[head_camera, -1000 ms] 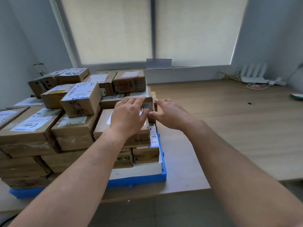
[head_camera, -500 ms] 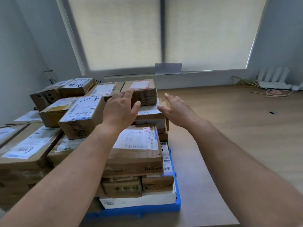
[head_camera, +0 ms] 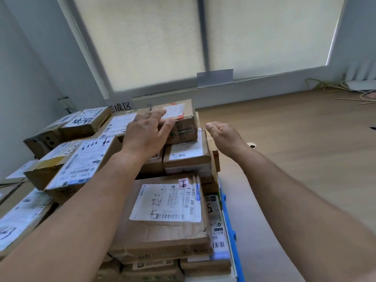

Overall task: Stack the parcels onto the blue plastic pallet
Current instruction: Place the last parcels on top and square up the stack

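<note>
Left hand [head_camera: 146,135]: fingers straight and spread, palm down on near-left corner of top cardboard parcel [head_camera: 181,121], not wrapped round it. Right hand [head_camera: 222,135]: empty, fingers loosely curled, just right of that parcel, apart from it. Below left hand: stacked parcels in several layers. Large labelled parcel [head_camera: 162,231] between both forearms. Blue plastic pallet [head_camera: 228,220] edge shows left of right forearm, under stack, on wooden table [head_camera: 295,169].

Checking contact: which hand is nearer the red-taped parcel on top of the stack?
Left. The left hand lies over the left end of the red-taped parcel; the right hand is off to its right, apart.
</note>
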`<action>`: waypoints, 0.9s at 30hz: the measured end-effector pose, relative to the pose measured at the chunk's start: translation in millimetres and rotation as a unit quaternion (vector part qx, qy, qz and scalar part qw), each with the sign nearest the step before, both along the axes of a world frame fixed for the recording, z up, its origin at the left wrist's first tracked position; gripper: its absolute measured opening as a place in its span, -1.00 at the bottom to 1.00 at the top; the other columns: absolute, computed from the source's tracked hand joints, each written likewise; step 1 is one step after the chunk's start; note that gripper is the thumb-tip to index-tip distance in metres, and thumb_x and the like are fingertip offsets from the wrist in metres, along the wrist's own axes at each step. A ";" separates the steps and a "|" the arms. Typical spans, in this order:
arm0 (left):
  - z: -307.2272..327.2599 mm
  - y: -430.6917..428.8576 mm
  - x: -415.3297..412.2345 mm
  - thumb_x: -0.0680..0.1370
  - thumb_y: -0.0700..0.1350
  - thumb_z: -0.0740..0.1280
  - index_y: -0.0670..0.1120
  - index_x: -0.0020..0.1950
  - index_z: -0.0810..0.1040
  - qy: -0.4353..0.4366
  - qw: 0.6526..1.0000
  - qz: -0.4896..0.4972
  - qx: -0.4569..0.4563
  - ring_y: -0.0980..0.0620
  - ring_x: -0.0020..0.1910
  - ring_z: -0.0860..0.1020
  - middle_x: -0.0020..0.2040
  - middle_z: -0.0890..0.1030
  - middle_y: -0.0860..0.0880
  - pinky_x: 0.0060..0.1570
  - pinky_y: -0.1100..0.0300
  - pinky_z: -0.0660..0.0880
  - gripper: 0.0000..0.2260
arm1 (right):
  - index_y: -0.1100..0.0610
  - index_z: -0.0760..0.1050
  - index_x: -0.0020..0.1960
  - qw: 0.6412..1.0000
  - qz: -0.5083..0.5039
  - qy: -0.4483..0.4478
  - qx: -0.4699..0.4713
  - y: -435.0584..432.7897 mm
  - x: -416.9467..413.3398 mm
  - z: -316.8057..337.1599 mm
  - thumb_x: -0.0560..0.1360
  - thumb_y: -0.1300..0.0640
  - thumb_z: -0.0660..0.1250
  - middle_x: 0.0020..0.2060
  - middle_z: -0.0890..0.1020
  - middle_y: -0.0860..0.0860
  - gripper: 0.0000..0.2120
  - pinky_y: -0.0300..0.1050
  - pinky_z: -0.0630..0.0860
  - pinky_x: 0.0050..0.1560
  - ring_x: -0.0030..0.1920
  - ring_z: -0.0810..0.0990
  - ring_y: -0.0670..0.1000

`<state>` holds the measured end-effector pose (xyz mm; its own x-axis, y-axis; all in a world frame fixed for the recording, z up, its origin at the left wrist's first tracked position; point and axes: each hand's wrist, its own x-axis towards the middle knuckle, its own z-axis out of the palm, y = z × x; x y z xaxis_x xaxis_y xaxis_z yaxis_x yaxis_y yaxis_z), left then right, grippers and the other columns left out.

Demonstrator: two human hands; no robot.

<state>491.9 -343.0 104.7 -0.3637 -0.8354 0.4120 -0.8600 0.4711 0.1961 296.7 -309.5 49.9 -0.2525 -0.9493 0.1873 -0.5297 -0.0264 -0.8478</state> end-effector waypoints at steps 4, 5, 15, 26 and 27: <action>-1.2 -10.7 -13.5 0.57 0.30 0.03 0.02 0.41 0.40 0.007 0.999 0.029 0.015 -0.06 0.39 0.31 0.40 0.42 -0.06 0.34 -0.09 0.25 -0.46 | 0.24 0.51 0.27 1.000 0.014 0.001 0.010 -20.8 -24.2 -11.1 0.63 0.15 0.14 0.23 0.57 0.15 -0.69 0.03 0.38 0.31 0.27 0.47 0.14; -0.4 -12.0 -18.2 0.52 0.36 0.00 0.03 0.40 0.40 0.009 0.999 0.037 0.015 -0.05 0.40 0.31 0.40 0.43 -0.05 0.33 -0.10 0.26 -0.39 | 0.27 0.49 0.27 1.000 0.021 -0.003 0.013 -27.3 -31.0 -13.8 0.62 0.15 0.15 0.24 0.56 0.17 -0.69 0.06 0.37 0.32 0.28 0.47 0.15; -8.3 -16.0 -56.7 0.29 0.58 -0.05 0.08 0.41 0.36 -0.037 0.989 0.142 0.022 -0.03 0.38 0.33 0.40 0.42 0.02 0.34 -0.17 0.28 -0.13 | 0.17 0.18 0.52 0.993 0.111 -0.008 0.046 -103.8 -72.9 -32.9 0.62 -0.08 0.15 0.47 0.33 0.10 -0.44 -0.04 0.27 0.41 0.44 0.32 0.09; -9.6 -10.3 -70.6 0.31 0.51 0.03 0.11 0.39 0.39 -0.020 0.982 0.187 0.024 0.00 0.33 0.37 0.37 0.44 0.03 0.30 -0.10 0.31 -0.22 | 0.13 0.27 0.49 0.966 0.235 -0.079 0.072 -172.4 -70.5 -42.2 0.56 -0.29 0.08 0.42 0.39 0.10 -0.34 -0.02 0.27 0.38 0.42 0.34 0.11; -9.1 -10.3 -70.9 0.31 0.51 0.03 0.11 0.39 0.39 -0.020 0.981 0.189 0.026 0.00 0.33 0.37 0.37 0.44 0.04 0.30 -0.11 0.32 -0.22 | 0.10 0.32 0.47 0.962 0.252 -0.072 0.076 -173.2 -69.3 -43.4 0.56 -0.30 0.08 0.37 0.45 0.09 -0.36 0.00 0.32 0.36 0.37 0.40 0.10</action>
<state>421.0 -353.2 95.5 -0.0389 -0.9330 0.3578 -0.9788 0.1077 0.1743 227.4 -482.7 6.5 0.2337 -0.9717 0.0341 -0.3589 -0.1188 -0.9258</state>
